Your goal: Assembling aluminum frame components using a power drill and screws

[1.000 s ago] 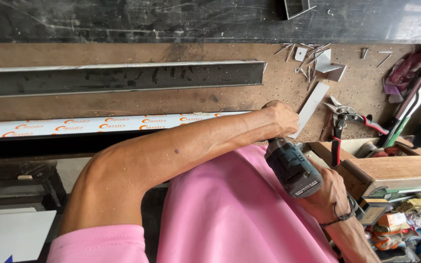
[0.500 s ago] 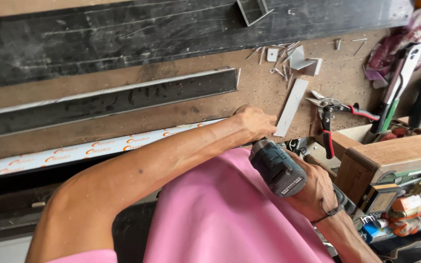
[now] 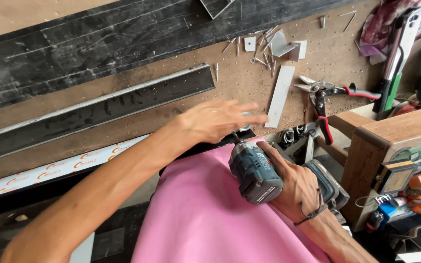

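My right hand grips a dark blue-grey cordless driver at the bench's front edge, above my pink shirt. Its bit points up and left at a dark profile on that edge, just under my left hand. My left hand reaches across over the bench edge with its fingers stretched out to the right and blurred by motion. The fingertips end close to a short white metal strip that lies on the brown bench top. I cannot make out anything held in the left hand.
Red-handled tin snips lie right of the white strip. Loose screws and small metal offcuts are scattered behind it. A long dark metal channel and a white film-covered profile run leftwards. A wooden box stands at right.
My left hand has gone from curled on the bench edge to stretched out, fingers pointing right. The view has tilted and drawn closer. The driver stays in my right hand.
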